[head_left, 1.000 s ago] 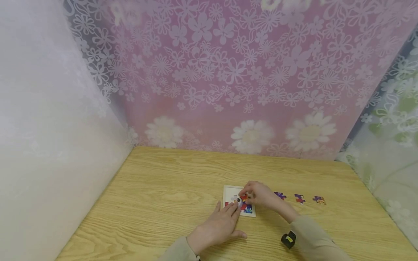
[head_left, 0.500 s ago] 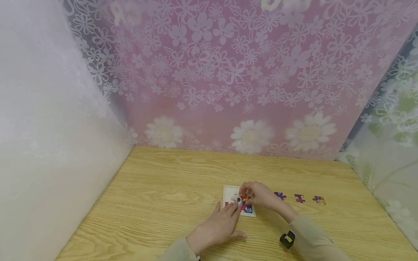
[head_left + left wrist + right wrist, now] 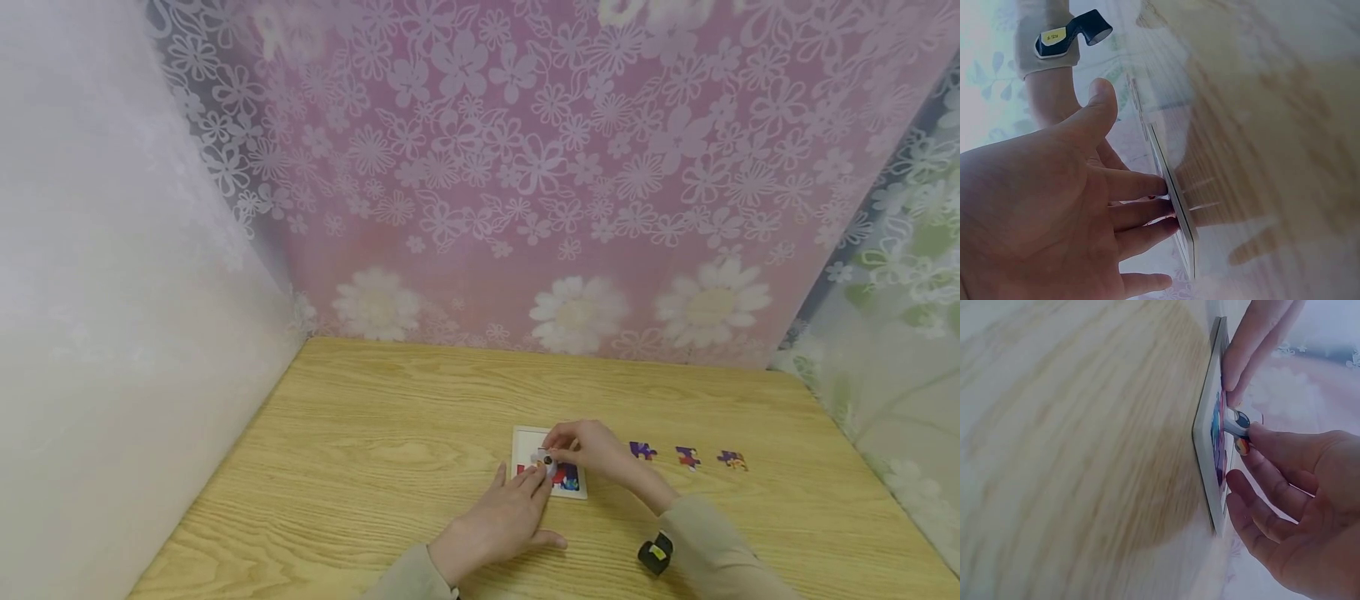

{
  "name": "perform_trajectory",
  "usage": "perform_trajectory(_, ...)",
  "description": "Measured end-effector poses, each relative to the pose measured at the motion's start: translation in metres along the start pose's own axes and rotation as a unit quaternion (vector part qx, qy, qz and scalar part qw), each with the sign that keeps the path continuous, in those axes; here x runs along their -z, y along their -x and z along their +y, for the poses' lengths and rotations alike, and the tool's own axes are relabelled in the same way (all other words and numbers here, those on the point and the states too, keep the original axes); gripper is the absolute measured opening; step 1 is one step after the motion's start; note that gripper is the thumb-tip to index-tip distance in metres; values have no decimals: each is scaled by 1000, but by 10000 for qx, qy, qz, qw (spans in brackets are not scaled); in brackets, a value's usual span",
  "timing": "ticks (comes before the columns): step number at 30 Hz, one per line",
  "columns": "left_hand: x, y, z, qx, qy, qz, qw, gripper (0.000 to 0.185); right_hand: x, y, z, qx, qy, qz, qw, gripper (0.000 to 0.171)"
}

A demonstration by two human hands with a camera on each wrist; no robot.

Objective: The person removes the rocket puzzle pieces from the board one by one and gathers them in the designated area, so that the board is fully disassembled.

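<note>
table [image 3: 390, 433]: wood grain top, I see it bearing everything here.
left hand [image 3: 498, 521]: flat on the table, fingers straight and close together, tips pressing the tray's near-left edge.
right hand [image 3: 596, 450]: over the tray, thumb and fingers pinched on the piece; wrist view shows fingertips [image 3: 1260, 434] clamped on it.
tray [image 3: 525, 435]: small white-framed puzzle board, partly filled, lying flat mid-table.
loose pieces [image 3: 687, 456]: three in a row right of the tray, apart from each other.
piece [image 3: 1238, 425]: held at the tray's face, tilted, not seated I think.
handling: I judge it light, thin, stiff card, bends if forced; grip by the edges, press flat from above.
</note>
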State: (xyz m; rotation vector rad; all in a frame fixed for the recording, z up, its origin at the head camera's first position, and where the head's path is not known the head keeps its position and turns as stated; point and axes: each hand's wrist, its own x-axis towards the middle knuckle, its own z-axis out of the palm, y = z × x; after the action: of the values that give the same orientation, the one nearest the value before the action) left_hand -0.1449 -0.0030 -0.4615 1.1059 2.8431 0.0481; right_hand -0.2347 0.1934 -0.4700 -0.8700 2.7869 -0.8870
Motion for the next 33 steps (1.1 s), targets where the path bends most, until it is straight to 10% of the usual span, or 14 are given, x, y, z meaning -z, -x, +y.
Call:
perform_trajectory(13, -1, -1, 0, 40, 29, 48, 10000, 85, 14, 2, -6, -566, -736, 354, 9951, 17)
perform_trajectory(33, -1, -2, 0, 105, 58, -101, 9999, 85, 36, 18, 12, -1189, -2381, 836, 9603, 32)
